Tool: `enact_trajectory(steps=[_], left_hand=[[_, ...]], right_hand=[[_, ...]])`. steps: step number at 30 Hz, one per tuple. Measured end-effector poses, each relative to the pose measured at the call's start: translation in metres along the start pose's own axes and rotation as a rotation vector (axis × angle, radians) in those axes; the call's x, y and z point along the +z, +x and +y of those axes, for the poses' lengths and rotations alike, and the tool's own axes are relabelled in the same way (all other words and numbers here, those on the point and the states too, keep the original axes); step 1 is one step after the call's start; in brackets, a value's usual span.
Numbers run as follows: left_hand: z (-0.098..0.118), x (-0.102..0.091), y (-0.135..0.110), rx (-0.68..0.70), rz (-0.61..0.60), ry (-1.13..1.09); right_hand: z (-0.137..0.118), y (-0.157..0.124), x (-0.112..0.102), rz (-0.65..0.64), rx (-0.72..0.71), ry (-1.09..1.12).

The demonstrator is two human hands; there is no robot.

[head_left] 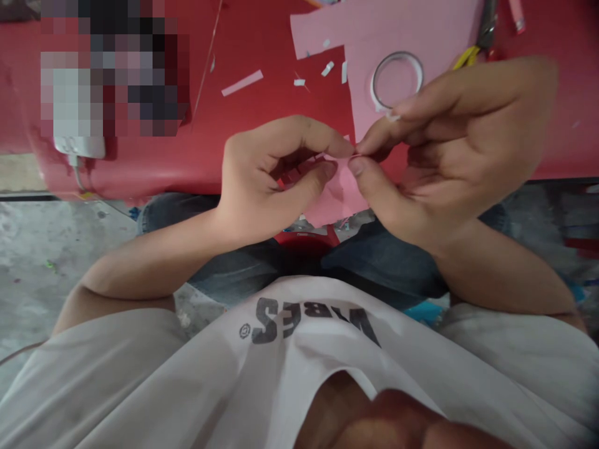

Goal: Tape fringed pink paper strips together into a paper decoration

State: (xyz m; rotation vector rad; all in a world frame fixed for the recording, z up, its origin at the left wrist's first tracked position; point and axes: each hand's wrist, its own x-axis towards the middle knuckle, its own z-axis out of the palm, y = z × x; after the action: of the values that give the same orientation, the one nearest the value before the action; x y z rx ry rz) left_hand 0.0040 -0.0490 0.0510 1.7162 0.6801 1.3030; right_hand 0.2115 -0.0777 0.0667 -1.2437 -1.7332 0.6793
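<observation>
Both of my hands meet over the red table. My left hand (276, 181) and my right hand (449, 149) each pinch a small piece of pink paper (337, 196) between thumb and forefinger. Its lower part hangs down past the table's front edge. Just beyond my right hand lies a large pink paper sheet (327, 31), with a narrow roll of clear tape (397, 81) flat on it. A small white scrap (392, 116) sits at my right hand's fingers.
Paper scraps and a white strip (242, 83) lie on the red table (196, 162). Yellow-handled scissors (468, 57) sit beyond the sheet, and a white power adapter (79, 146) rests at the left. Below the table's edge are my jeans-covered knees and a concrete floor (47, 262).
</observation>
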Motion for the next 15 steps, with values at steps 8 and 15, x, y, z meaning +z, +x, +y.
enact_trajectory(steps=[8,15], left_hand=[[0.002,-0.003,0.001,-0.077,-0.064,0.019],[-0.002,-0.008,0.004,0.020,-0.107,0.162]], right_hand=[[0.016,0.010,0.004,0.004,-0.361,0.027],[0.012,0.013,0.005,0.059,-0.362,0.099]])
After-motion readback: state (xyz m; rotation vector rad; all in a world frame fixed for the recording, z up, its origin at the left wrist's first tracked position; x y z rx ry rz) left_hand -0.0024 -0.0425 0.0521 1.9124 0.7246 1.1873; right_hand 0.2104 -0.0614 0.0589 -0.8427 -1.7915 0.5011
